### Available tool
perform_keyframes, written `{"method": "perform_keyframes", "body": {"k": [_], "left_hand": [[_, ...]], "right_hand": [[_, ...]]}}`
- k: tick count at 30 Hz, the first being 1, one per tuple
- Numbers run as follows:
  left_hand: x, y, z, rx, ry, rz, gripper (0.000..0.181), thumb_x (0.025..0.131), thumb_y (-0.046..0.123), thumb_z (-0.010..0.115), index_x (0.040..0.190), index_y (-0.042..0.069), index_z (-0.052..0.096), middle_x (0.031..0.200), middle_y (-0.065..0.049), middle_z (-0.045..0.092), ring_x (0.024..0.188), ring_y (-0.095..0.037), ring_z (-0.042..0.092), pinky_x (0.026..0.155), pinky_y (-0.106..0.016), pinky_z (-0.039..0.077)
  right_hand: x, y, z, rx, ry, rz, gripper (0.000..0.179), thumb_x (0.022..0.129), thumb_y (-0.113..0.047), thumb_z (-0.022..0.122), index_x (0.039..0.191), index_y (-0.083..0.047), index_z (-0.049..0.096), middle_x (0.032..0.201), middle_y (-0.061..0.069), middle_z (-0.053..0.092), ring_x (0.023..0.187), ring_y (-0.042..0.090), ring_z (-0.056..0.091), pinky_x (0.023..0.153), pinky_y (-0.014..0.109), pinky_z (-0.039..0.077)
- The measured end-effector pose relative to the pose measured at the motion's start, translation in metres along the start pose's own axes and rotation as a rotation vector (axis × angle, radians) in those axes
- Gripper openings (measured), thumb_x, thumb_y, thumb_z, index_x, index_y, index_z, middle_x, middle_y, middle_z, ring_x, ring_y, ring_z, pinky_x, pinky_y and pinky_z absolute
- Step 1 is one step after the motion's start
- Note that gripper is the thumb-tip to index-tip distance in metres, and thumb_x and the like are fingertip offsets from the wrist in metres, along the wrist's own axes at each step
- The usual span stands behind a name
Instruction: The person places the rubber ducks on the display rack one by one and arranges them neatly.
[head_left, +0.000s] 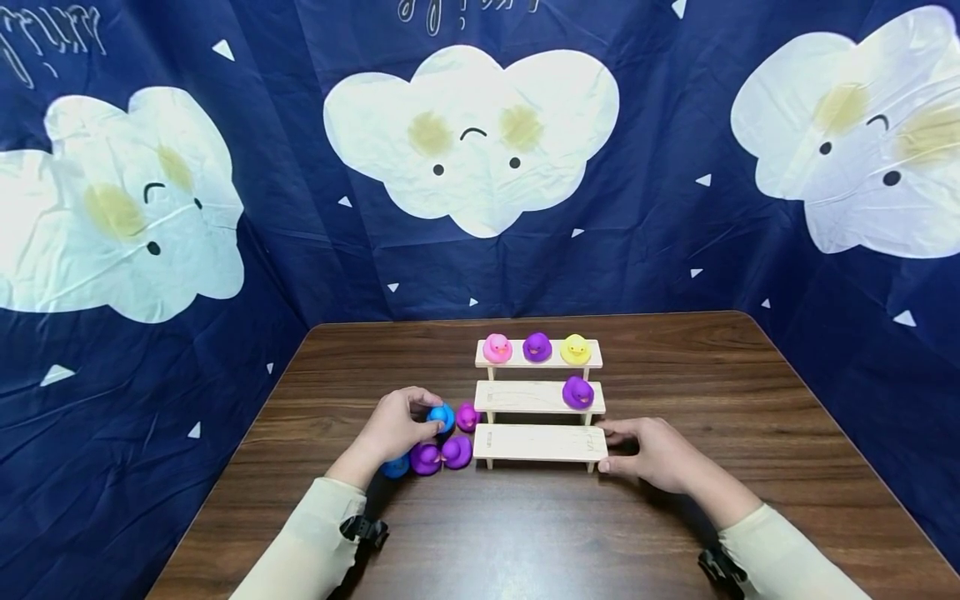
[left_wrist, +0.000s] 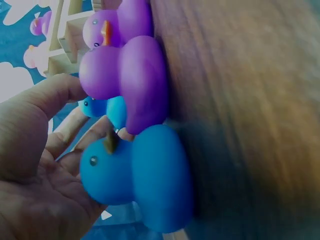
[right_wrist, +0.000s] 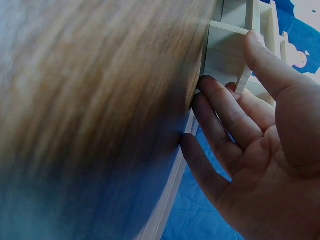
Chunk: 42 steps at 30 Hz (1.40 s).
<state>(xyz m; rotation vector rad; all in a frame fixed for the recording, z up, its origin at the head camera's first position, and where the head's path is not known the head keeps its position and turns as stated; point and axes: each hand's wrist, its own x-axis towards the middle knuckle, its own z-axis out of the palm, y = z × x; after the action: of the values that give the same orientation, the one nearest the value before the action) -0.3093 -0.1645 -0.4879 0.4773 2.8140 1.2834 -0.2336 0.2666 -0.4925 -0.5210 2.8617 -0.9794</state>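
My left hand (head_left: 397,425) is around a blue rubber duck (head_left: 442,417), thumb at its near side and fingers at its far side. Beside that hand are a magenta duck (head_left: 467,417), two purple ducks (head_left: 425,458) and a second blue duck (head_left: 395,467), partly hidden by the wrist in the head view. With its thumb in front and fingers behind, my right hand (head_left: 651,454) holds the right end of the lowest step of a wooden three-step stand (head_left: 540,443). In the right wrist view, the thumb (right_wrist: 257,50) touches the step's edge.
On the stand's top step sit a pink duck (head_left: 497,348), a purple duck (head_left: 537,347) and a yellow duck (head_left: 576,350). Another purple duck (head_left: 578,392) sits at the middle step's right end. Behind the brown wooden table (head_left: 375,358) hangs a blue cloth (head_left: 480,275) with clouds.
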Motion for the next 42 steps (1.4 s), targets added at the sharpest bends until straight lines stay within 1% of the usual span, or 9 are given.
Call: {"method": "perform_keyframes", "body": {"k": [5, 9, 15, 18, 22, 28, 32, 38, 42], "left_hand": [[0.000, 0.006, -0.001, 0.004, 0.048, 0.016, 0.026, 0.084, 0.014, 0.088, 0.107, 0.014, 0.077, 0.105, 0.001, 0.075, 0.097, -0.019, 0.074, 0.089, -0.045, 0.060], [0.001, 0.010, 0.000, 0.002, 0.068, 0.018, 0.026, 0.086, 0.017, 0.088, 0.110, 0.018, 0.078, 0.110, 0.002, 0.074, 0.098, -0.017, 0.074, 0.087, -0.041, 0.062], [0.001, 0.019, -0.001, -0.047, 0.090, 0.045, 0.027, 0.086, 0.017, 0.088, 0.112, 0.017, 0.078, 0.109, 0.002, 0.075, 0.095, -0.016, 0.075, 0.080, -0.032, 0.063], [0.001, 0.025, -0.001, -0.055, 0.097, 0.069, 0.028, 0.087, 0.019, 0.088, 0.113, 0.016, 0.078, 0.109, 0.003, 0.076, 0.097, -0.015, 0.074, 0.079, -0.030, 0.062], [0.001, 0.032, -0.001, -0.052, 0.115, 0.102, 0.029, 0.087, 0.019, 0.088, 0.114, 0.015, 0.078, 0.109, 0.002, 0.076, 0.102, -0.016, 0.073, 0.079, -0.029, 0.062], [0.002, 0.041, 0.002, -0.096, 0.131, 0.130, 0.030, 0.088, 0.018, 0.088, 0.115, 0.013, 0.077, 0.110, 0.000, 0.076, 0.099, -0.017, 0.074, 0.081, -0.032, 0.062], [0.002, 0.048, 0.004, -0.107, 0.144, 0.150, 0.030, 0.088, 0.018, 0.088, 0.115, 0.013, 0.077, 0.109, 0.000, 0.076, 0.098, -0.017, 0.074, 0.081, -0.033, 0.062], [0.004, 0.056, 0.011, -0.152, 0.131, 0.159, 0.028, 0.089, 0.016, 0.087, 0.115, 0.013, 0.077, 0.109, 0.000, 0.073, 0.093, -0.016, 0.075, 0.080, -0.033, 0.063], [0.006, 0.062, 0.017, -0.162, 0.128, 0.179, 0.028, 0.088, 0.015, 0.087, 0.115, 0.013, 0.078, 0.109, 0.000, 0.074, 0.094, -0.015, 0.074, 0.081, -0.033, 0.062]], "right_hand": [[0.001, 0.001, 0.001, -0.004, 0.002, -0.002, 0.061, 0.084, -0.042, 0.088, 0.135, -0.012, 0.071, 0.104, -0.012, 0.078, 0.118, 0.025, 0.068, 0.105, 0.057, 0.049], [0.001, 0.002, 0.001, -0.006, 0.004, -0.006, 0.061, 0.084, -0.042, 0.088, 0.135, -0.012, 0.071, 0.103, -0.012, 0.078, 0.117, 0.025, 0.068, 0.104, 0.057, 0.050], [0.000, 0.002, 0.001, -0.007, 0.002, -0.006, 0.063, 0.084, -0.042, 0.088, 0.135, -0.011, 0.070, 0.104, -0.012, 0.078, 0.118, 0.026, 0.068, 0.105, 0.057, 0.049], [0.000, 0.002, 0.001, -0.006, 0.001, -0.005, 0.063, 0.083, -0.042, 0.088, 0.136, -0.011, 0.070, 0.104, -0.012, 0.078, 0.118, 0.026, 0.068, 0.105, 0.058, 0.049], [0.000, 0.002, 0.001, -0.003, -0.001, -0.009, 0.064, 0.084, -0.042, 0.088, 0.136, -0.010, 0.070, 0.105, -0.011, 0.078, 0.118, 0.026, 0.068, 0.105, 0.058, 0.049], [0.000, 0.003, 0.000, 0.006, -0.007, -0.019, 0.065, 0.085, -0.041, 0.087, 0.138, -0.008, 0.069, 0.106, -0.010, 0.078, 0.118, 0.025, 0.067, 0.105, 0.058, 0.049], [0.001, 0.004, 0.000, 0.003, -0.007, -0.018, 0.064, 0.084, -0.042, 0.087, 0.137, -0.009, 0.069, 0.106, -0.010, 0.078, 0.118, 0.025, 0.067, 0.104, 0.058, 0.049], [0.001, 0.003, 0.000, 0.010, -0.009, -0.011, 0.064, 0.084, -0.042, 0.087, 0.137, -0.010, 0.069, 0.105, -0.010, 0.078, 0.118, 0.024, 0.067, 0.104, 0.057, 0.050], [0.000, 0.003, 0.000, 0.016, -0.010, -0.006, 0.065, 0.085, -0.041, 0.087, 0.138, -0.010, 0.069, 0.105, -0.011, 0.078, 0.118, 0.024, 0.067, 0.104, 0.057, 0.050]]}}
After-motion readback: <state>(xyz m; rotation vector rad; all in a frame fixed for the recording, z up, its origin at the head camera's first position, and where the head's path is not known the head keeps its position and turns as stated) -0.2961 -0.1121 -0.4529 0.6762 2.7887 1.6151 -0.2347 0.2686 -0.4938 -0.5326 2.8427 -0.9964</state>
